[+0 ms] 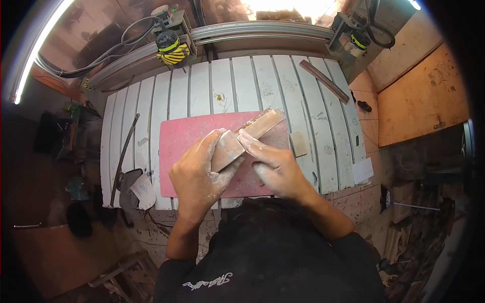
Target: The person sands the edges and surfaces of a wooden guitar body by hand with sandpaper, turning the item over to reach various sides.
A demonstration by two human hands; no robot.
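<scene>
My left hand, dusted white, is closed round a flat, dusty, grey-brown block, with its thumb and fingers along the edges. My right hand, also dusty, is closed with its fingertips on a light brown bar that slants up to the right. The block and the bar meet end to end or overlap; the fingers hide how they join. Both are over a pink rectangular mat on a white slatted table.
A small beige rectangular piece lies right of the mat. Farther off is a dark brown strip. On the left are a long dark rod and a grey-and-white cloth-like item. Yellow-and-black tools hang on the rail behind.
</scene>
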